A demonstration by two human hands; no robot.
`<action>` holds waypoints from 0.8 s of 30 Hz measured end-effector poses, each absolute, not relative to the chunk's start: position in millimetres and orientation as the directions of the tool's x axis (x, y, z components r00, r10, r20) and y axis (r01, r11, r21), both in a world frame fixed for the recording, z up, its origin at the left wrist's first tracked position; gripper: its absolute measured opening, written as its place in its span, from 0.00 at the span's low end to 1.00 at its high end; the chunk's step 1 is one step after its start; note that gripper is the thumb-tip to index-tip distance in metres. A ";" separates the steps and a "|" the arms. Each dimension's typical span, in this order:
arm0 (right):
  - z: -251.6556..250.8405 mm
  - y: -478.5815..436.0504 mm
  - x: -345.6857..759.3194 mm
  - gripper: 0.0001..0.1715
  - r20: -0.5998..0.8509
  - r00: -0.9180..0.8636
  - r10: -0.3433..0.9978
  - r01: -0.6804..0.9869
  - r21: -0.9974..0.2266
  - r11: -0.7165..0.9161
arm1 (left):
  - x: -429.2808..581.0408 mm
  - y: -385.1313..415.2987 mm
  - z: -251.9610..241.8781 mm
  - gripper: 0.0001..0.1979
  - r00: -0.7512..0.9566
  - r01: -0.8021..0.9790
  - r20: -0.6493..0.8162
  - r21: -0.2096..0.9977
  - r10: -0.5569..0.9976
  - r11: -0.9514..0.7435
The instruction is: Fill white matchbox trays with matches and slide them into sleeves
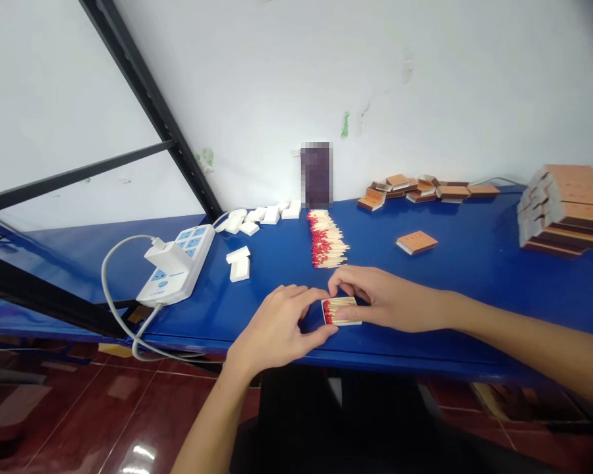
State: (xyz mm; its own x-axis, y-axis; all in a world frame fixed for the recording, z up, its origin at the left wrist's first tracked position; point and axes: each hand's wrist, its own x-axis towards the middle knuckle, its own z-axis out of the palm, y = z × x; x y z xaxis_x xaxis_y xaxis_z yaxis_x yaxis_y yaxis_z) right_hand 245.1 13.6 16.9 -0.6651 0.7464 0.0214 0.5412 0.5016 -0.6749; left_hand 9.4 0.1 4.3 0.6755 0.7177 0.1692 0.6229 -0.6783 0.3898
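Near the front edge of the blue table lies a small white matchbox tray (356,322) filled with red-tipped matches (330,311), their heads toward the left. My left hand (281,326) grips the tray's left end between thumb and forefinger. My right hand (380,299) is closed around the right end, its thumb pressing on the matches and its curled forefinger at the far rim. Just beyond my hands is a long pile of loose matches (329,240), heads also to the left. An orange matchbox cover (417,242) lies to the right of the pile.
White trays (271,214) lie at the back left, and two more trays (240,268) closer in. A power strip (182,263) with cables stands left. Orange matchboxes (425,189) line the wall; a tall stack (568,210) is far right. A dark pixelated object (317,174) leans behind the matches.
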 end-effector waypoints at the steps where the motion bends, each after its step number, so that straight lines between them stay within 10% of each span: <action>1: 16.9 13.3 245.0 0.11 0.031 -0.667 0.744 0.532 -0.680 0.505 | 9.2 -0.1 4.2 0.17 0.671 0.623 0.174 0.395 0.720 -0.675; 8: 19.4 16.8 245.5 0.10 0.144 -0.647 0.749 0.524 -0.629 0.574 | 9.1 -0.9 6.0 0.16 0.691 0.531 0.242 0.471 0.681 -0.705; 14: 31.0 42.0 287.3 0.11 0.341 -0.426 0.838 0.891 -0.001 0.453 | 7.2 -0.8 5.7 0.07 0.730 0.470 0.273 0.465 0.627 -0.750; 24: 18.6 58.6 341.3 0.25 0.036 -0.339 0.940 0.936 0.115 0.333 | 7.6 -0.6 2.6 0.10 0.696 0.477 0.298 0.487 0.653 -0.731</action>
State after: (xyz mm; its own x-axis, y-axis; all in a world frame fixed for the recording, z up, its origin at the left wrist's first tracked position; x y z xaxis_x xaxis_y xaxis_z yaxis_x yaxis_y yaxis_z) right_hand 341.3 58.6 18.6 -0.3391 0.9400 0.0364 0.9359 0.3331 0.1147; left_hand 7.6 -0.6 2.6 0.6961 0.6530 0.2983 0.4771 -0.7313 0.4875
